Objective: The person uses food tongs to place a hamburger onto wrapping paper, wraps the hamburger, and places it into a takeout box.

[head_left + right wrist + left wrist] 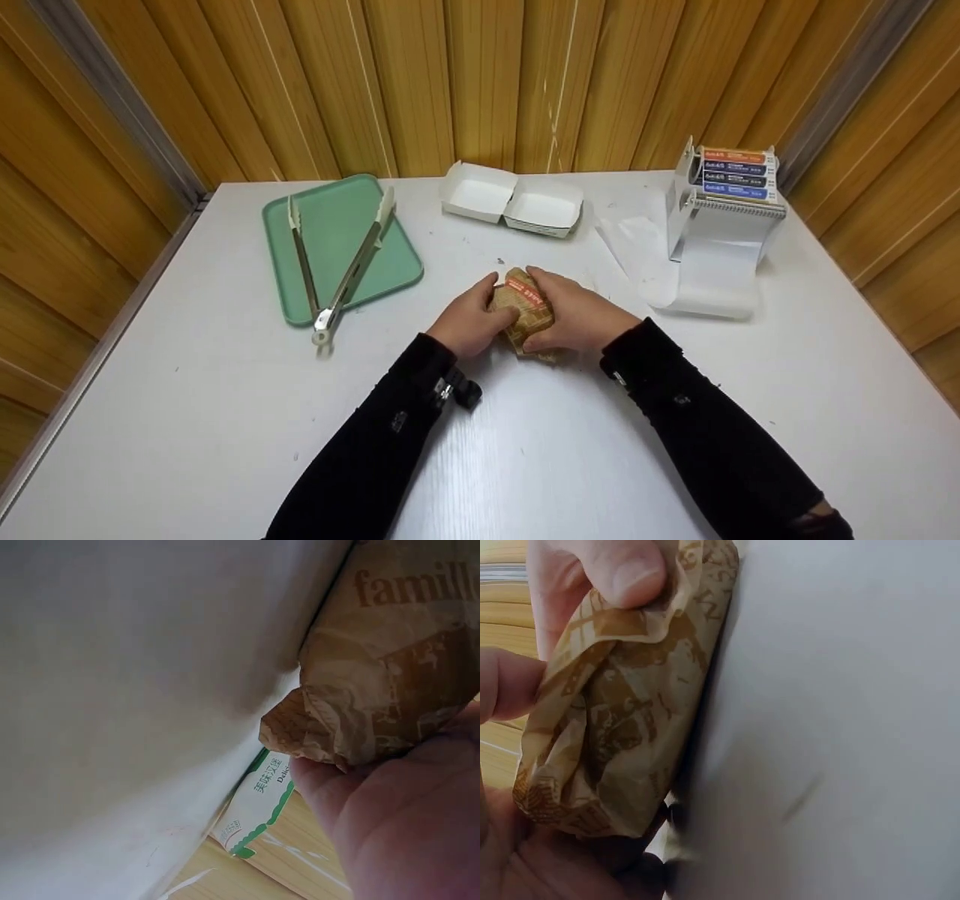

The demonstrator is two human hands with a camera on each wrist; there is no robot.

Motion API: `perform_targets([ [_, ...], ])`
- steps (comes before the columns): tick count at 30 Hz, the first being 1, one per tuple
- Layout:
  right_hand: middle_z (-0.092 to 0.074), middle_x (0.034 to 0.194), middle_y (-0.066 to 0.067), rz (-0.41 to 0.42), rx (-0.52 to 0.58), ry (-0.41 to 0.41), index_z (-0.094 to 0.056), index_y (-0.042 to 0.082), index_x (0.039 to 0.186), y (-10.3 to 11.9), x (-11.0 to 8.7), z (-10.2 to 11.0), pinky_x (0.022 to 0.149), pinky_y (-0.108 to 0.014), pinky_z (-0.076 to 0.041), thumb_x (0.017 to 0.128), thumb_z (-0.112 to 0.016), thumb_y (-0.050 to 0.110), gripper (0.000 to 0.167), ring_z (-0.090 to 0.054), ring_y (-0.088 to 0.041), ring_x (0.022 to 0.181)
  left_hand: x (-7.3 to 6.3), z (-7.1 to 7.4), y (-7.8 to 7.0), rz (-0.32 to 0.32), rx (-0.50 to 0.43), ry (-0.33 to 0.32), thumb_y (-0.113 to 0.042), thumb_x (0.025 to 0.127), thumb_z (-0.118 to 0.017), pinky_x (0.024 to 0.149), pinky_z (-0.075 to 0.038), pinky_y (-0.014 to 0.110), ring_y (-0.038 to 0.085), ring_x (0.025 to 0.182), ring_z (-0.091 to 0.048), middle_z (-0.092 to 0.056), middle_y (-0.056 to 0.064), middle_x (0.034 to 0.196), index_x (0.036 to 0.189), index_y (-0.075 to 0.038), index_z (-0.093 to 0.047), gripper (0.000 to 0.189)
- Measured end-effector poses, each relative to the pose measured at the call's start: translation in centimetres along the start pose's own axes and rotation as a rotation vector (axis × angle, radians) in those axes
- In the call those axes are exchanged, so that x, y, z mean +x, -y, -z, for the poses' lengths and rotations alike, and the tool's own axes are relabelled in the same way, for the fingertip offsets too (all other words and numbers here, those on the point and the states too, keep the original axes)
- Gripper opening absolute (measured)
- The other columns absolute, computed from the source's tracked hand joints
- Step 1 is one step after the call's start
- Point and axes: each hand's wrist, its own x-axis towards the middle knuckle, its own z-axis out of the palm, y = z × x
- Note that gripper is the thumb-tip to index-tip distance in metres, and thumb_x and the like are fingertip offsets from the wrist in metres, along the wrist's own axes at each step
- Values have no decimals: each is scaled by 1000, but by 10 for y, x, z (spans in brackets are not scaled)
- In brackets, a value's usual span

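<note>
A burger wrapped in brown printed paper (531,307) lies on the white table between the two hands. My left hand (469,319) holds its left side, the thumb lying over the top of the paper. From the right, my right hand (581,309) grips the other side. Folded, creased paper (637,712) fills much of the left wrist view, with fingers on it at the top and along the lower left. In the right wrist view, a crumpled paper corner (307,724) sticks out past the right hand (420,817). The burger inside is hidden by the wrapping.
An opened white burger box (512,201) stands behind the hands. Metal tongs (330,300) lie spread across a green tray (334,240) at the left. On the right, a dispenser (731,180) has a sheet of white paper (716,277) trailing onto the table. Wooden walls enclose the back and sides.
</note>
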Motion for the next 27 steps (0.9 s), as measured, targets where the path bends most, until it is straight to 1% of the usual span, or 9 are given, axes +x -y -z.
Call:
perform_targets([
  [4,-37,166,-21,-7,-20,1,-17,4,168,0,-1,0,121,-54,-38,80,-92,30,119,-46,-36,144,1,-2,-1,4,12,10,-38,100,-61,127,-33,43,26,149,-45,-43,15,166,168,-5,-21,85],
  [8,-40,163,-21,-4,-29,-4,-18,3,167,-3,-1,0,119,-53,-41,79,-91,29,118,-49,-35,140,1,-3,-2,11,4,19,-39,100,-61,126,-34,42,26,149,-46,-45,15,165,168,-5,-21,85],
  [11,-47,157,-18,-5,-20,-15,-23,4,166,-5,-1,1,115,-51,-44,77,-91,27,114,-53,-33,133,1,-3,-2,12,7,24,-39,100,-61,126,-35,41,25,148,-47,-47,15,163,168,-5,-21,86],
  [15,-54,147,-13,-8,-3,-33,-30,8,163,-10,-2,3,112,-49,-46,76,-92,26,109,-56,-30,127,2,-4,-3,5,-14,42,-36,101,-62,124,-38,38,23,147,-51,-51,14,161,168,-4,-19,86],
  [18,-55,144,-11,-22,3,-43,-33,10,161,-15,-3,6,112,-49,-46,75,-93,27,106,-57,-28,126,2,-4,-3,5,-23,45,-34,101,-62,124,-37,38,22,147,-51,-54,11,159,168,-4,-19,85],
  [21,-56,143,-12,-53,1,-54,-32,10,161,-20,-5,11,112,-51,-46,76,-93,27,106,-57,-30,126,2,-2,-4,24,7,23,-38,102,-63,126,-34,40,23,150,-47,-53,10,160,168,-9,-22,83],
  [24,-56,142,-13,-99,-4,-69,-30,9,162,-24,-6,16,113,-51,-46,76,-93,28,109,-57,-31,125,3,0,-7,42,51,-16,-42,102,-64,127,-34,43,27,151,-45,-49,10,163,168,-14,-26,82],
  [27,-58,137,-14,-131,1,-91,-32,8,160,-28,-8,20,111,-52,-47,76,-92,27,106,-58,-31,122,9,2,-12,39,130,-53,-42,103,-64,127,-34,44,28,152,-45,-46,10,165,168,-16,-28,79],
])
